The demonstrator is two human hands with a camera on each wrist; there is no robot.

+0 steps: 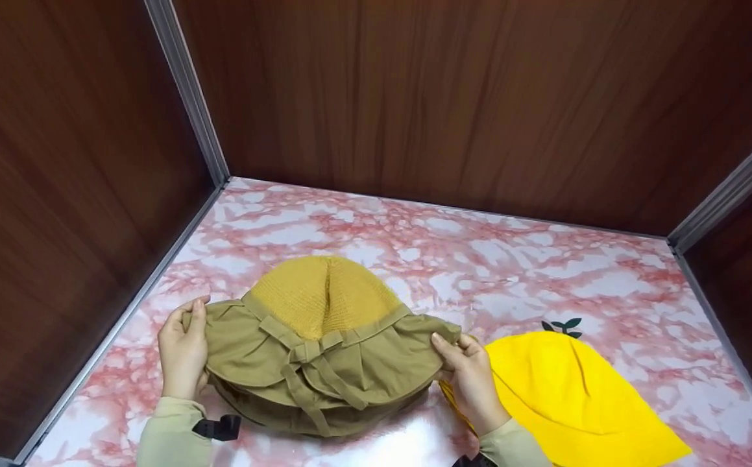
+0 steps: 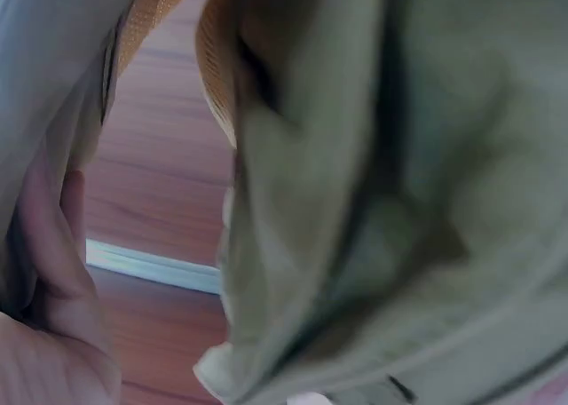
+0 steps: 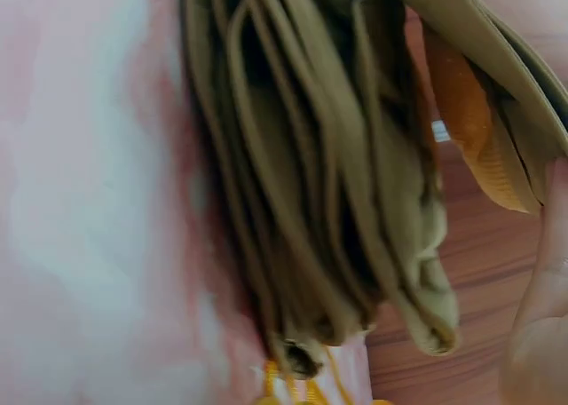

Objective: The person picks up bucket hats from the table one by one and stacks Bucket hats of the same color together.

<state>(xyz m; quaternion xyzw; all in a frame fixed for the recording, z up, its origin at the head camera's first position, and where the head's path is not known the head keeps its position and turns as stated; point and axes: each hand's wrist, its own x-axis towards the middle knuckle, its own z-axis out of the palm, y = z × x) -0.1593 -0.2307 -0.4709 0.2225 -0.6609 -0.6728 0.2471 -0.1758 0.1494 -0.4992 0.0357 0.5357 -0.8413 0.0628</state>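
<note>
A sun hat (image 1: 369,370) with a mustard woven crown and an olive brim tied in a bow is spread between both hands, its crown dented in the middle. At one side of the brim, my left hand (image 1: 183,353) pinches the cloth between thumb and fingers. On the opposite side my right hand (image 1: 473,379) grips the brim edge the same way. More olive brim cloth (image 1: 298,418) shows beneath the held hat. In the right wrist view, several layered olive brims (image 3: 302,165) lie below it, apart from the right hand (image 3: 537,307).
A bright yellow hat (image 1: 577,395) with a green leaf sprout (image 1: 564,326) on top lies beside my right hand, partly behind it. The pink-and-white marbled tabletop (image 1: 512,259) is bounded by brown wood-grain panels (image 1: 414,97) with metal edging.
</note>
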